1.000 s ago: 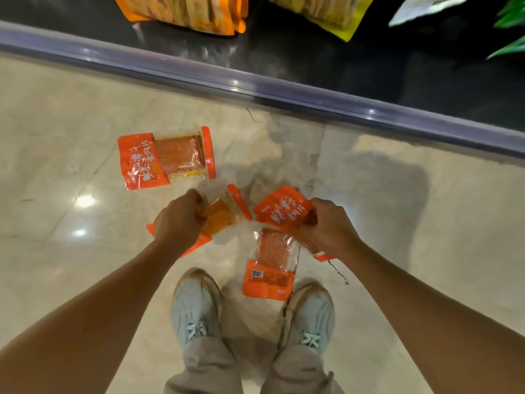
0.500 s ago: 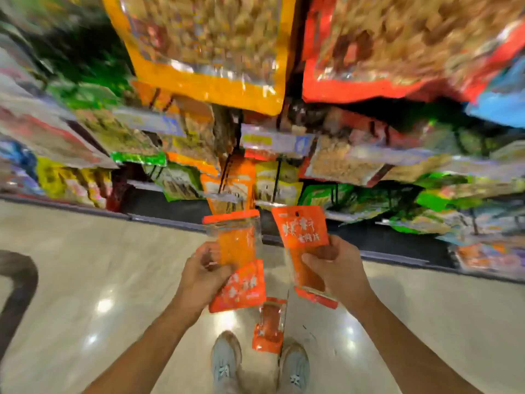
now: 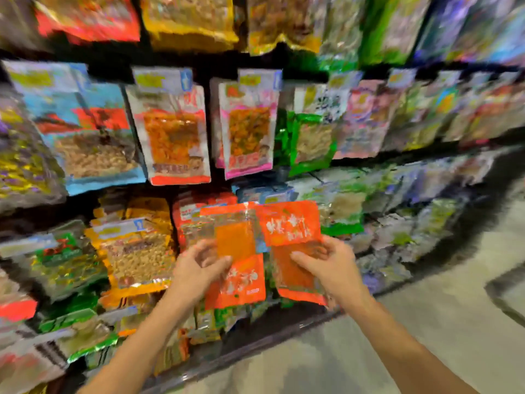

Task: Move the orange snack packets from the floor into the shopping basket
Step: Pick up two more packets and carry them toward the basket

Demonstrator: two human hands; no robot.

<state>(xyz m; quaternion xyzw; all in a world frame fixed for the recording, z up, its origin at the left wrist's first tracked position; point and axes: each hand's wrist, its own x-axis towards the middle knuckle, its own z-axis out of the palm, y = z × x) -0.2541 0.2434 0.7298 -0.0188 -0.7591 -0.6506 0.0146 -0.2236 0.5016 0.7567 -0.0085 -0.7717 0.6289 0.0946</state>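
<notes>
I hold two orange snack packets upright at chest height in front of the shelves. My left hand (image 3: 199,265) grips the left orange packet (image 3: 237,277) by its left edge; its clear window shows an orange slab. My right hand (image 3: 326,265) grips the right orange packet (image 3: 289,223) from its right side, thumb across the front. The two packets nearly touch side by side. The shopping basket and the packets left on the floor are out of view. The picture is blurred by motion.
Shop shelves (image 3: 176,132) packed with hanging snack bags fill the left and top. A dark shelf base rail (image 3: 255,351) runs diagonally below my arms. Pale floor (image 3: 426,322) lies at the lower right, with a dark-edged shape (image 3: 505,294) at the far right.
Both hands lifted a packet off the floor and raised them. My view swung up from my feet to the shelves and turned; the floor packets have left the frame.
</notes>
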